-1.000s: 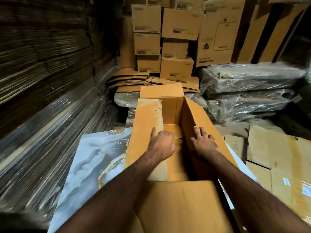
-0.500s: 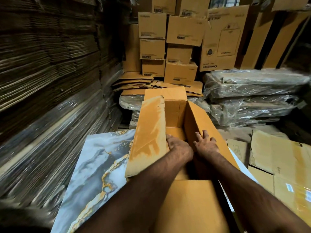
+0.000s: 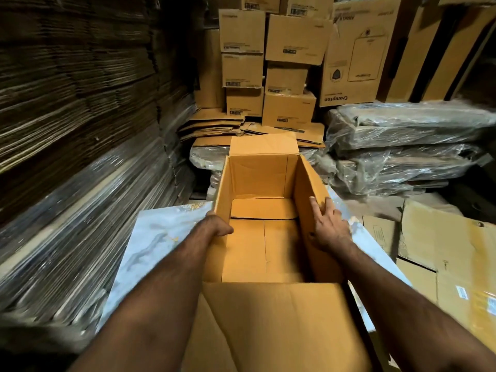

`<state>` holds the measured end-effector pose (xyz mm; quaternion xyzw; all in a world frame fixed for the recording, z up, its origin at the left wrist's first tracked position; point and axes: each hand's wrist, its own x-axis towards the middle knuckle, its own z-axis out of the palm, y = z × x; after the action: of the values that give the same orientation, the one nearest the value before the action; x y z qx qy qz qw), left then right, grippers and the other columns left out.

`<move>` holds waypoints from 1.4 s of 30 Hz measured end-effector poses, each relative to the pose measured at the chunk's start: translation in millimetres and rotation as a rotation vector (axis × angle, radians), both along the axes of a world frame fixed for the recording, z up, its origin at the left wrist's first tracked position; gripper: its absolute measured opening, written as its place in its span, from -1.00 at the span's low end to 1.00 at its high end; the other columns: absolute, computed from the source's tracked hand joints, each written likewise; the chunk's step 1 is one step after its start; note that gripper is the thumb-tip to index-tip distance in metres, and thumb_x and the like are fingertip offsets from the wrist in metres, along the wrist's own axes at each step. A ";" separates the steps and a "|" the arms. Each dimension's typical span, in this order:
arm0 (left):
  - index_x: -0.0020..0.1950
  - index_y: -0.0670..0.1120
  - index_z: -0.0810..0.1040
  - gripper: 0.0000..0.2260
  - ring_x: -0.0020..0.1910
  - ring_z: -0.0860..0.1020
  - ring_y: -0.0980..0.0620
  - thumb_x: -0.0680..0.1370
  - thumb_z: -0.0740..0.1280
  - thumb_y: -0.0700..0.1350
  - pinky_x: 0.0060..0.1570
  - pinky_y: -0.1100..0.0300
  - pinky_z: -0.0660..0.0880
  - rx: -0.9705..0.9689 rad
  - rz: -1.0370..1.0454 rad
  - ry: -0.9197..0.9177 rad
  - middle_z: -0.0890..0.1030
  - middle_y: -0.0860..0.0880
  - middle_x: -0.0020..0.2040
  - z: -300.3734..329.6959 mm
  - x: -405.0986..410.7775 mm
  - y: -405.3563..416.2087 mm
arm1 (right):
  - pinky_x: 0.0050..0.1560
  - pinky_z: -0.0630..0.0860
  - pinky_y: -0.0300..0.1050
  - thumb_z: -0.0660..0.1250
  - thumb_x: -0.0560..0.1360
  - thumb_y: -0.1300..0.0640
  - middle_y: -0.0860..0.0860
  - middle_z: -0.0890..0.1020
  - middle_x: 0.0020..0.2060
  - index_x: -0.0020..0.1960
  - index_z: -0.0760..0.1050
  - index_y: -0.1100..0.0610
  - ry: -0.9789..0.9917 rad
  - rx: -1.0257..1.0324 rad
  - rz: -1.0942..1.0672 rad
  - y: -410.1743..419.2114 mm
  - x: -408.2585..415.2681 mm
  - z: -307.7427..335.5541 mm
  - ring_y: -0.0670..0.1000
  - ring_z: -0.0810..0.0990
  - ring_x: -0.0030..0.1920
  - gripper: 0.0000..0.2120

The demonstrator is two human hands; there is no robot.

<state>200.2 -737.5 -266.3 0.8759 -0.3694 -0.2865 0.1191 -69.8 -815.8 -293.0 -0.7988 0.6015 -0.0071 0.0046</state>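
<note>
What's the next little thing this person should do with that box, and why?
Probably spread the two side walls a little to square up the cardboard box. The left hand grips its left wall, the right hand lies straight-fingered on the right wall, and the bottom flaps lie folded in.

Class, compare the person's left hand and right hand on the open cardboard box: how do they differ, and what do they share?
The left hand curls round the left wall of the open box; the right hand lies along its right wall, fingers straight. The left hand's fingers are mostly hidden; the right hand's show. Both touch the rim.
</note>
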 end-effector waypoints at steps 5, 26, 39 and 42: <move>0.39 -0.21 0.43 -0.57 0.24 0.52 -0.19 0.59 0.33 -0.04 0.26 0.00 0.45 -0.099 0.199 0.333 0.53 -0.19 0.32 -27.6 14.4 7.3 | 0.18 0.46 0.09 0.32 0.54 -0.06 0.28 0.51 0.23 0.36 0.26 0.25 -0.334 0.170 -0.275 -11.4 -4.4 -9.3 0.28 0.51 0.25 -0.45; 0.27 -0.21 0.53 -0.66 0.14 0.58 -0.25 0.58 0.30 -0.04 0.14 -0.04 0.53 -0.394 0.193 0.103 0.60 -0.23 0.20 -13.4 21.2 9.9 | -0.10 0.43 -0.13 0.28 0.47 0.27 0.19 0.62 -0.05 -0.06 0.45 0.17 -0.528 0.154 -0.227 -3.7 -5.1 15.8 0.19 0.59 -0.02 -0.94; 0.39 -0.11 0.46 -0.67 0.19 0.56 -0.23 0.65 0.24 -0.06 0.21 -0.10 0.50 -0.661 0.217 0.027 0.60 -0.17 0.23 14.9 27.7 12.2 | 0.02 0.57 0.08 0.29 0.56 0.15 0.21 0.65 -0.01 0.20 0.48 0.17 -0.620 -0.092 -0.190 -6.8 4.5 29.0 0.26 0.61 0.02 -0.77; 0.39 -0.09 0.48 -0.68 0.18 0.56 -0.22 0.64 0.26 -0.07 0.20 -0.08 0.50 -0.664 0.170 0.019 0.62 -0.15 0.22 3.4 21.2 18.3 | 0.05 0.56 0.15 0.29 0.57 0.15 0.23 0.60 0.09 0.24 0.37 0.20 -0.505 -0.070 -0.227 -3.3 5.4 15.9 0.27 0.59 0.08 -0.72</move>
<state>221.4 -719.2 -262.9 0.8142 -0.3673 -0.1479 0.4247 -64.4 -819.2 -277.1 -0.6988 0.6665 -0.2273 0.1258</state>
